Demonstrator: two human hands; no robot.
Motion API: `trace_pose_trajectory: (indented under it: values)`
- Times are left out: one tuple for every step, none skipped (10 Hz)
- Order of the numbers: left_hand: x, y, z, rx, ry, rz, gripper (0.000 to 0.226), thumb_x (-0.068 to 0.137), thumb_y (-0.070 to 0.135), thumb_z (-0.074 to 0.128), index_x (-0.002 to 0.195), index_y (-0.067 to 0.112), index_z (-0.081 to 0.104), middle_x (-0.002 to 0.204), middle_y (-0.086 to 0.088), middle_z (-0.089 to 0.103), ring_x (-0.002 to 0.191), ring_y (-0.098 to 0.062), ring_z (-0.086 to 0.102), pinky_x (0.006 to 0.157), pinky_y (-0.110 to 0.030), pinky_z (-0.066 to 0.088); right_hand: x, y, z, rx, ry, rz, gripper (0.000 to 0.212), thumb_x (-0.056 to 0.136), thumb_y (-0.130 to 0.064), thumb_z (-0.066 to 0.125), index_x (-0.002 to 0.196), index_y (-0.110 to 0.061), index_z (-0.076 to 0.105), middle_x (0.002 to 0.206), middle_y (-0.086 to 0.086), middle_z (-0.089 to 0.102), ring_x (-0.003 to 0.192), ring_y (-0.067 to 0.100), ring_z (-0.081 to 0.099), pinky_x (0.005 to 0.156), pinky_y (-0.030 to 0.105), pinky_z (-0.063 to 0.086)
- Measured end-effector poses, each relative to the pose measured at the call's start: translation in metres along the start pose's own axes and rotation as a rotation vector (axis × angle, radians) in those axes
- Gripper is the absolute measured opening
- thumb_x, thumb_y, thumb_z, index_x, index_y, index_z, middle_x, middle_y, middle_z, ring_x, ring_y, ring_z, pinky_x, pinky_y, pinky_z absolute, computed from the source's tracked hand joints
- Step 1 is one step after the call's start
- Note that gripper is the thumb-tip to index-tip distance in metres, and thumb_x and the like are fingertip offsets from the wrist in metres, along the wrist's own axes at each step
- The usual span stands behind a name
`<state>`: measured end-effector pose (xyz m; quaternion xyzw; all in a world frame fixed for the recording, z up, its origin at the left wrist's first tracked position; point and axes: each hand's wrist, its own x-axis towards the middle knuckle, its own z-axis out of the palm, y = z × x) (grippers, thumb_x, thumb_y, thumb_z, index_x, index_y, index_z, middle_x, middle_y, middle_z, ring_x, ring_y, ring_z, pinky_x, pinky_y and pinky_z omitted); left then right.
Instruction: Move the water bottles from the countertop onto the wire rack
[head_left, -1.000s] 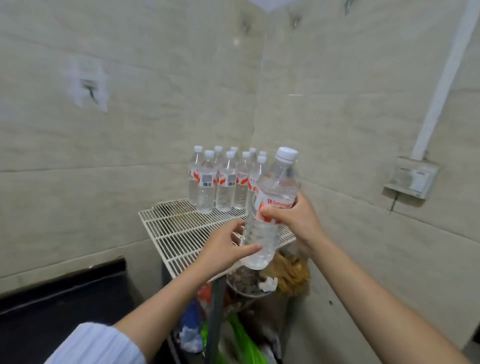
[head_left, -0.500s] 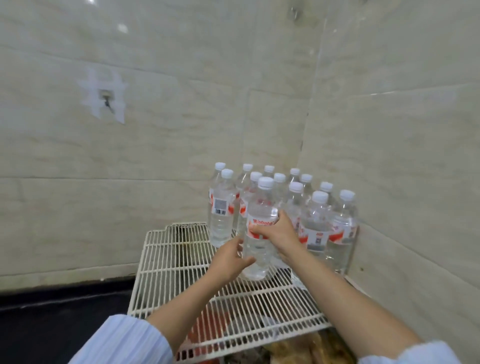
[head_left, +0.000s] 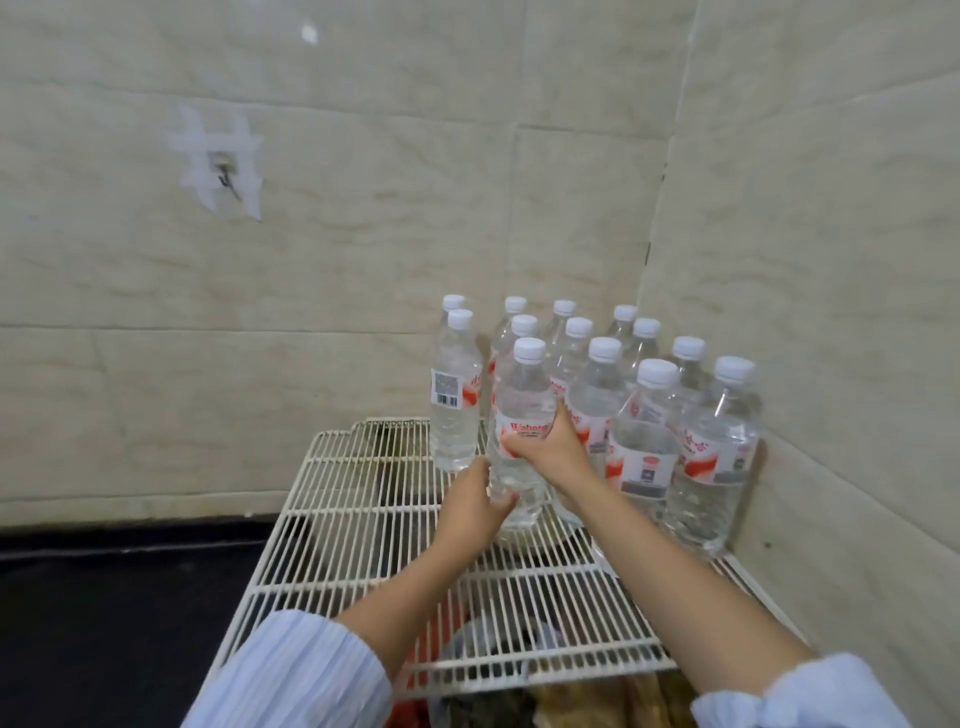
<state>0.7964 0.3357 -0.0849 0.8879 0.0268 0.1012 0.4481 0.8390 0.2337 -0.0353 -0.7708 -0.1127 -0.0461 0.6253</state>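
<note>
1. The water bottle (head_left: 521, 410) is clear plastic with a white cap and a red-and-white label; it is upright, its base down at the wire rack (head_left: 358, 519), at the near left of the cluster.
2. The right hand (head_left: 553, 449) wraps its label; the left hand (head_left: 475, 501) curls round its lower body.
3. Thirteen caps counted, this one included; the other twelve bottles (head_left: 719, 457) stand packed in the far right corner.

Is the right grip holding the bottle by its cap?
No, the right grip holds the water bottle around its red-and-white label, well below the white cap.
</note>
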Motion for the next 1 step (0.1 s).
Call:
trace_pose_trajectory:
  values:
    - [-0.0084,-0.0028,0.0025,0.02,-0.005,-0.008,0.054,0.084,0.026,0.061,0.132,0.011,0.041,0.126,-0.01,0.056,0.109,-0.025,0.058,0.094,-0.041,0.05,-0.0088,0.0116,0.007,0.005,0.041,0.066,0.06,0.073,-0.007,0.072,0.125,-0.015,0.043,0.111,-0.001,0.059,0.107,0.017,0.056,0.095,0.035,0.046]
